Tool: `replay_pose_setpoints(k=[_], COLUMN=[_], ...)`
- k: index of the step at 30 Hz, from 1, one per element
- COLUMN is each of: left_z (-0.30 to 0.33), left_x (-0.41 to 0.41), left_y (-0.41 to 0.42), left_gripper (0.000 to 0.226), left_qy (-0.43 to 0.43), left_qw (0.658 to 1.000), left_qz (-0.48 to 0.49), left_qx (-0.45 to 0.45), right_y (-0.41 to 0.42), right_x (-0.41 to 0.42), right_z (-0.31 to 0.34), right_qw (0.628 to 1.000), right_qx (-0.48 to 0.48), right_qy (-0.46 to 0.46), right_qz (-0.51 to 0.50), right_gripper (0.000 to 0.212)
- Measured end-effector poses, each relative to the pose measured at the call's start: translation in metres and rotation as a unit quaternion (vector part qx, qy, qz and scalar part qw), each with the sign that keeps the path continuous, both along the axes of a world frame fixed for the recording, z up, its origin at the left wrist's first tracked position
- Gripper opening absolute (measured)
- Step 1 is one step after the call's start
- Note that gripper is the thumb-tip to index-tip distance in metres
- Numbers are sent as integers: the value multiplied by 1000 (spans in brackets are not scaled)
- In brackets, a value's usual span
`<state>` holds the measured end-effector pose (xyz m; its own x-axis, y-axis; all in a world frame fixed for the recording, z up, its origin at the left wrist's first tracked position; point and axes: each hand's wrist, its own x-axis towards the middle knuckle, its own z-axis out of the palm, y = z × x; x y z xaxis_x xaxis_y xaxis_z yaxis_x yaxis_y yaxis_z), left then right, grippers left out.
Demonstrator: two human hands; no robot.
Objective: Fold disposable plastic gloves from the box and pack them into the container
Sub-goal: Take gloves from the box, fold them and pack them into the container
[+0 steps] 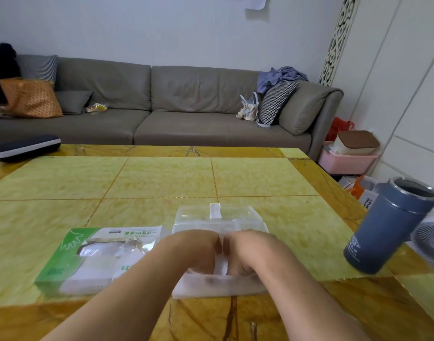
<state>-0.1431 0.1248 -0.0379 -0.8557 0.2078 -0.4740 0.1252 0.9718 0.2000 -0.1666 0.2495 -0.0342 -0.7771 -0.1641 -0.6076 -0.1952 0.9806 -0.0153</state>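
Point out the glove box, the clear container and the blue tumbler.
glove box (70, 244): head view, on its green top panel left of the opening.
container (220, 290): head view, on its near wall.
tumbler (388, 225): head view, on its blue side wall.

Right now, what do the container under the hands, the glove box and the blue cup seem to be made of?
Container: clear, hard-looking plastic; the table shows through its walls and raised lid. Glove box: seemingly printed card, matt white and green, with a torn oval opening showing thin glossy film. Blue cup: probably metal with a matt blue coating; its bare rim shines silver.
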Motion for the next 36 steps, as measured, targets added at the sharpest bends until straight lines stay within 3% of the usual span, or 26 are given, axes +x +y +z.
replay_pose_setpoints(k=[6, 10, 15, 17, 22, 29, 33, 36], left_z=[3, -1, -13, -22, -37, -28, -11, 0], left_x=[4, 7, -3, -8, -15, -11, 12, 14], left_y=[-5, -1, 4, 4, 2, -2, 2, 7], left_gripper=[55, 19, 7, 21, 32, 11, 21, 38], left_qy=[27, 168, 206, 214, 203, 177, 242, 234], left_qw=[1000, 981, 955, 955, 953, 961, 938, 927], left_qz=[-3, 60, 152, 167, 188, 171, 173, 213], left_qx=[1, 81, 148, 123, 123, 126, 180, 202], right_y=[-3, -2, -3, -3, -1, 4, 1, -2], right_x=[0, -1, 1, 2, 15, 13, 10, 14], right_z=[2, 3, 3, 1, 15, 4, 3, 11], right_qw=[1000, 999, 999, 999, 999, 999, 999, 998], right_qx=[7, 7, 8, -4, -38, -26, -8, -17], right_qy=[-24, -34, -14, -4, -11, 13, -2, -20], right_qz=[13, 40, 49, 38, 34, 40, 46, 57], right_gripper=[66, 63, 48, 37, 50, 32, 21, 37])
